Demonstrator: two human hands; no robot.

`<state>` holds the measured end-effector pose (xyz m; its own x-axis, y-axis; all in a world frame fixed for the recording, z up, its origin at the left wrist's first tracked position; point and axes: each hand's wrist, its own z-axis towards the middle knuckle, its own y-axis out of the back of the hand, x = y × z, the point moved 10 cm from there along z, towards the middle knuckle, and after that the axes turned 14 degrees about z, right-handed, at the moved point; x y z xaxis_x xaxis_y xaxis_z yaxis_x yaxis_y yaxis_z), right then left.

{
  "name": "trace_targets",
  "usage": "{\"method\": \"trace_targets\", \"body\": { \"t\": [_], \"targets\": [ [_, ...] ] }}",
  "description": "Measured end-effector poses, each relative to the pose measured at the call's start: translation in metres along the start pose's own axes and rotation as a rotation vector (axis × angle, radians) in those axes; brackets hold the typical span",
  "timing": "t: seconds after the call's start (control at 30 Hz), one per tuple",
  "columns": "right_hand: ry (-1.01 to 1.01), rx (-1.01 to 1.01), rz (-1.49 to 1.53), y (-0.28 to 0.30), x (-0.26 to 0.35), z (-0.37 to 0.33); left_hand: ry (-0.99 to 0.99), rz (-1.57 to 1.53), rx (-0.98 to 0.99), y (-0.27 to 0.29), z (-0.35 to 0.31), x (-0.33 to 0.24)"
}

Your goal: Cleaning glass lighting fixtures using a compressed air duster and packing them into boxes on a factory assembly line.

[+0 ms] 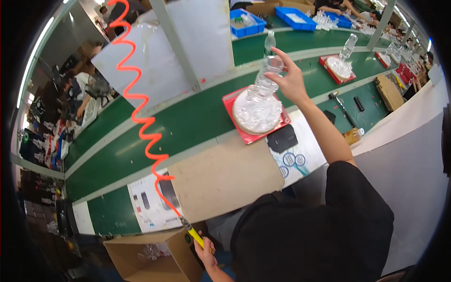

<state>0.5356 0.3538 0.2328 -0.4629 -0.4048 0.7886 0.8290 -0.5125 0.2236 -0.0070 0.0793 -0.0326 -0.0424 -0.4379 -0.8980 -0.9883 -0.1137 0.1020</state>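
Note:
My right hand (291, 81) reaches over the green belt, its thumb and fingers curved around a clear ribbed plastic cylinder (269, 70). This cylinder stands tilted above a round white base (257, 113) crowded with clear plastic parts. A red tray (250, 137) carries the base at the belt's near edge. Low down by my body, my left hand (206, 254) grips a yellow-handled air tool (195, 236). An orange coiled hose (149, 136) runs from its metal end up to the top left. The palm side of the left grip is hidden.
A cardboard sheet (230, 176) covers the near ledge. Below it stands an open carton (145, 256) with clear plastic pieces. Another red tray (339, 74) sits farther right. A hammer (345, 109) and a bottle (353, 136) lie to the right. Blue bins (247, 28) line the far side.

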Motion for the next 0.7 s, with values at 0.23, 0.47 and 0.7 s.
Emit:
{"method": "trace_targets", "body": {
  "t": [0.23,0.47,0.7],
  "targets": [
    [0.049,0.173,0.197,-0.103,0.022,-0.061,0.048,0.005,0.038,-0.013,-0.006,-0.011],
    [-0.365,0.063,0.364,-0.046,-0.137,-0.106,0.034,-0.065,0.021,-0.009,-0.011,-0.005],
    [-0.883,0.506,-0.077,-0.026,-0.24,-0.261,0.058,-0.078,0.021,-0.008,-0.003,0.002]
  ]
}}
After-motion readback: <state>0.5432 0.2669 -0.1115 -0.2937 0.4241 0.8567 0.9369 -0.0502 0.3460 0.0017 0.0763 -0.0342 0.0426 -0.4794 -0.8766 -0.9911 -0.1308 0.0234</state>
